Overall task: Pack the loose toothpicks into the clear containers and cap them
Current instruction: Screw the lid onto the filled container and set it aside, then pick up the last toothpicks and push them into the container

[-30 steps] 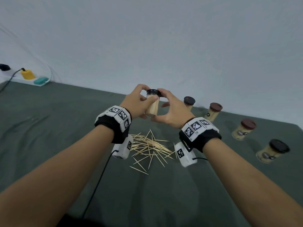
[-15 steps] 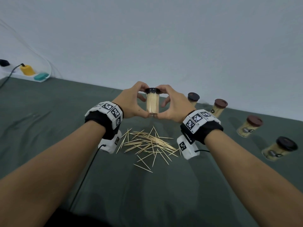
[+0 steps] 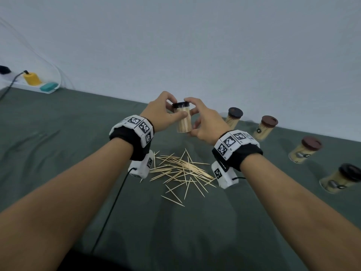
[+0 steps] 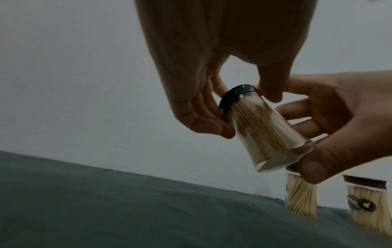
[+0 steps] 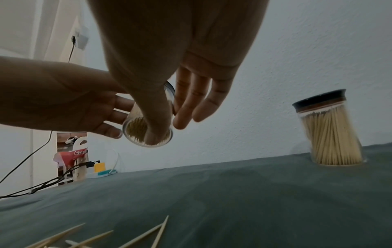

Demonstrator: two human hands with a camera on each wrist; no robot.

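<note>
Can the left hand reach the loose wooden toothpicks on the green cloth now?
Probably not at once: the left hand grips the clear toothpick container by its black cap. The loose wooden toothpicks lie uncovered right below.

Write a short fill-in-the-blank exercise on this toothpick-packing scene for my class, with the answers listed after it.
1. Both hands hold a clear container with a ____ cap.
2. ____ capped containers stand along the cloth's far right side.
3. Loose toothpicks lie on the ____ cloth.
4. The left hand pinches the container near its ____.

Answers: black; four; green; cap
</note>
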